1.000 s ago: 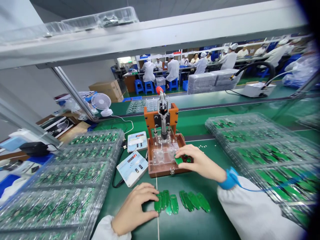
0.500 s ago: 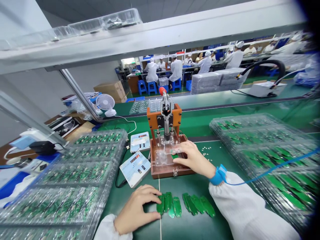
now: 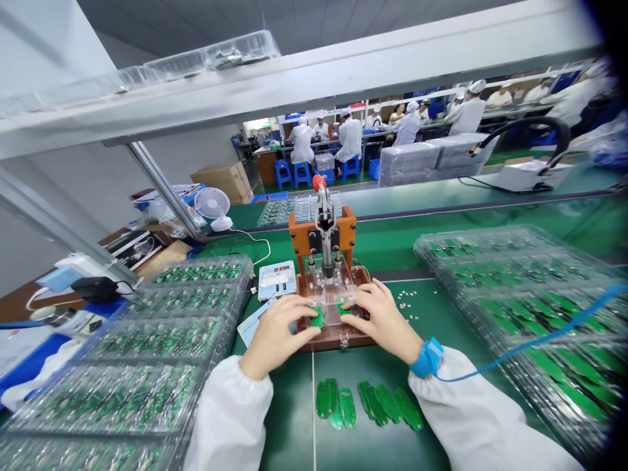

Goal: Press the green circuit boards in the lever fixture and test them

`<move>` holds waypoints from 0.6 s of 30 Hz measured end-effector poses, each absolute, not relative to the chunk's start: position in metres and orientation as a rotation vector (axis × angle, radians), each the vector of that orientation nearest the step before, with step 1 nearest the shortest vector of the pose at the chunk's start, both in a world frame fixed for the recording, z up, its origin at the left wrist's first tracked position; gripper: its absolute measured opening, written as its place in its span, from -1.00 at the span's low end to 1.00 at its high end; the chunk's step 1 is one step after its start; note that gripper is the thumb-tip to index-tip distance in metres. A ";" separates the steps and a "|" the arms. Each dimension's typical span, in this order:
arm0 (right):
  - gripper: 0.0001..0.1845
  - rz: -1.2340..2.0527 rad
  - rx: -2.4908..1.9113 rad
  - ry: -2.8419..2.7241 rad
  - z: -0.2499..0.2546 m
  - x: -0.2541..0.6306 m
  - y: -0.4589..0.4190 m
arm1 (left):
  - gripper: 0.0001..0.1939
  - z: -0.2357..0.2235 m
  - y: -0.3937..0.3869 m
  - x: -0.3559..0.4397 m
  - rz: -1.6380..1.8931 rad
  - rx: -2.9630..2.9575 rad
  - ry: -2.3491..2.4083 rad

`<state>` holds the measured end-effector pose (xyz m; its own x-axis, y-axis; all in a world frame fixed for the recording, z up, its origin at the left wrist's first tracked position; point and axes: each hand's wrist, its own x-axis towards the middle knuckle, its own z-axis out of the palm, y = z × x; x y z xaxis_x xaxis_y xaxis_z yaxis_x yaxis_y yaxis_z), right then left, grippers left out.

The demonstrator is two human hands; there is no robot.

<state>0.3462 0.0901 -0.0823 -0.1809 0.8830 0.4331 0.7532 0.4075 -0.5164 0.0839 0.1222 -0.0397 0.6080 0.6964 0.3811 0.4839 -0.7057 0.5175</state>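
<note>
left hand point(image 3: 277, 327) and right hand point(image 3: 383, 320) each touch one green board point(image 3: 318, 318) (two total).

And here's the green anti-static workbench point(image 3: 289, 418) — a row of green circuit boards point(image 3: 367, 403) lying flat right on it, stacked clear trays of boards point(image 3: 147, 340) along the left, more trays point(image 3: 515, 314) on the right, a brown wooden press fixture point(image 3: 333, 341) dead centre — a white digital counter point(image 3: 277, 280) just beside it, tiny white parts point(image 3: 405, 301) scattered nearby
</note>
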 end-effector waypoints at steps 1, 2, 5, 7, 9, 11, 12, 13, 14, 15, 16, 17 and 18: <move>-0.87 0.228 -1.386 -1.971 -0.082 0.345 0.089 | -0.84 -0.040 0.130 0.089 0.793 2.470 0.953; -0.87 0.217 -1.381 -1.966 -0.082 0.345 0.087 | -0.82 -0.041 0.135 0.093 0.769 2.467 0.953; -0.86 0.201 -1.361 -1.953 -0.081 0.344 0.084 | -0.77 -0.044 0.142 0.101 0.717 2.453 0.977; -0.87 0.200 -1.348 -1.944 -0.080 0.344 0.084 | -0.77 -0.046 0.142 0.103 0.716 2.452 1.001; -0.87 0.203 -1.332 -1.933 -0.081 0.343 0.084 | -0.80 -0.049 0.141 0.103 0.733 2.462 1.000; -0.89 0.209 -1.308 -1.921 -0.082 0.343 0.084 | -0.84 -0.052 0.141 0.102 0.753 2.473 0.982; -0.90 0.212 -1.294 -1.914 -0.083 0.343 0.084 | -0.87 -0.053 0.141 0.102 0.767 2.477 0.972; -0.91 0.216 -1.277 -1.906 -0.083 0.343 0.084 | -0.88 -0.055 0.141 0.102 0.785 2.478 0.964; -0.91 0.219 -1.256 -1.899 -0.083 0.343 0.085 | -0.90 -0.056 0.140 0.102 0.803 2.478 0.958; -0.89 0.222 -1.234 -1.887 -0.082 0.344 0.085 | -0.90 -0.058 0.139 0.101 0.822 2.479 0.956; -0.86 0.222 -1.212 -1.869 -0.080 0.345 0.086 | -0.89 -0.059 0.138 0.100 0.839 2.485 0.958; -0.82 0.218 -1.195 -1.838 -0.077 0.347 0.088 | -0.86 -0.061 0.136 0.099 0.865 2.493 0.966; -0.80 0.210 -1.186 -1.789 -0.072 0.351 0.090 | -0.81 -0.063 0.132 0.098 0.916 2.493 0.977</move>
<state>0.3506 0.0901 -0.0719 -0.0837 0.7893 0.6082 0.6274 0.5159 -0.5832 0.0983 0.1322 -0.0626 0.5627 0.6932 0.4505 0.4946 -0.7189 0.4884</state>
